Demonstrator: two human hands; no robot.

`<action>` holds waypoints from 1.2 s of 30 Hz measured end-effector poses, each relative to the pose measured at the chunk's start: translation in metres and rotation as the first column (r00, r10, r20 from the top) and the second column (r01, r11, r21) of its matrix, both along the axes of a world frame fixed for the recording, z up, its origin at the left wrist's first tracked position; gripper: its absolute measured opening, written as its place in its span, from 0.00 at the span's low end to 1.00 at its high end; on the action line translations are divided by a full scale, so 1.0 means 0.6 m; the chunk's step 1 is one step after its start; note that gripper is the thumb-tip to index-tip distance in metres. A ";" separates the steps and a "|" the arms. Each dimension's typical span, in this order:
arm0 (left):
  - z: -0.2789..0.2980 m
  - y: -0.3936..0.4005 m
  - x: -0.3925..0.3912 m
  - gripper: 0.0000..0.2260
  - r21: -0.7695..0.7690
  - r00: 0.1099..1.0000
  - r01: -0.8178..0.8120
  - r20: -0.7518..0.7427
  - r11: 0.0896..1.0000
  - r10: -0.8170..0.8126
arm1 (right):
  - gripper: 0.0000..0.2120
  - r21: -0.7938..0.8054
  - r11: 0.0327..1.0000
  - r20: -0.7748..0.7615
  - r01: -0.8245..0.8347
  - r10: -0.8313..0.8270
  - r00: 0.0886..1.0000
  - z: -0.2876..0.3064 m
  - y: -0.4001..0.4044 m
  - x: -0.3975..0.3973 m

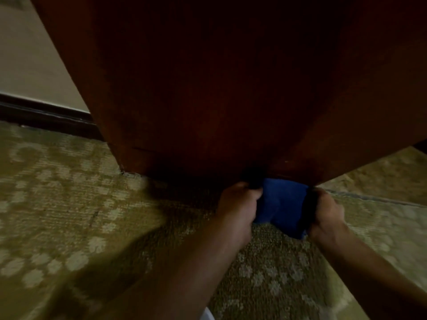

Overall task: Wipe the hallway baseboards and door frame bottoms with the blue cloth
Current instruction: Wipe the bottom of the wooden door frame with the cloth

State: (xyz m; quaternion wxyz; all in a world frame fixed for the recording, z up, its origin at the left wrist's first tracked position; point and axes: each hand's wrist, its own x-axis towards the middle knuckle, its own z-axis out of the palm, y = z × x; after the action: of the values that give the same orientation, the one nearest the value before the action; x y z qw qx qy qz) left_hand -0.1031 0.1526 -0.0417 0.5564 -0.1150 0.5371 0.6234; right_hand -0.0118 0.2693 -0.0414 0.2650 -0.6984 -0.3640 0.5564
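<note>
— Patterned carpet (pixel 69 204) is lying under what?
— Under the blue cloth (pixel 283 204), pressing against the dark wooden door frame bottom (pixel 208 135); left hand (pixel 238 206) and right hand (pixel 325 213) are gripping its ends, fingers curling around it.

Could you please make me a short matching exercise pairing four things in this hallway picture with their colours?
Things:
1. cloth
2. door frame
3. baseboard
4. carpet

Colours:
A. olive green with pale patches
B. reddish brown
C. blue
D. nearly black

Pairs: 1-C, 2-B, 3-D, 4-A

The left hand and right hand both hold the cloth.
</note>
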 end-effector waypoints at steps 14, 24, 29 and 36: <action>0.010 -0.104 -0.085 0.07 -0.050 0.859 -0.480 -0.233 0.876 0.457 | 0.07 0.010 0.916 -0.234 -0.401 0.392 0.890 0.024 -0.110 -0.083; -0.044 -0.195 -0.208 0.18 -0.083 0.692 -0.709 -0.273 0.701 0.668 | 0.14 -0.293 0.764 -0.470 -0.574 0.408 0.783 0.000 -0.179 -0.203; -0.110 -0.227 -0.235 0.22 -0.253 0.774 -0.630 -0.121 0.734 0.622 | 0.17 -0.280 0.741 -0.320 -0.611 0.528 0.787 -0.052 -0.226 -0.231; -0.044 -0.240 -0.223 0.10 -0.064 0.786 -0.616 -0.121 0.785 0.606 | 0.17 -0.330 0.743 -0.424 -0.582 0.434 0.795 -0.047 -0.237 -0.233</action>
State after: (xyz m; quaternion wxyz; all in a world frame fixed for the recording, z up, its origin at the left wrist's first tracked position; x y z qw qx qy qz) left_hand -0.2371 0.0085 -0.0680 0.2922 -0.2809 0.5270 0.7470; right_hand -0.1516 0.1271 -0.0696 -0.0104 -0.5120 -0.3575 0.7810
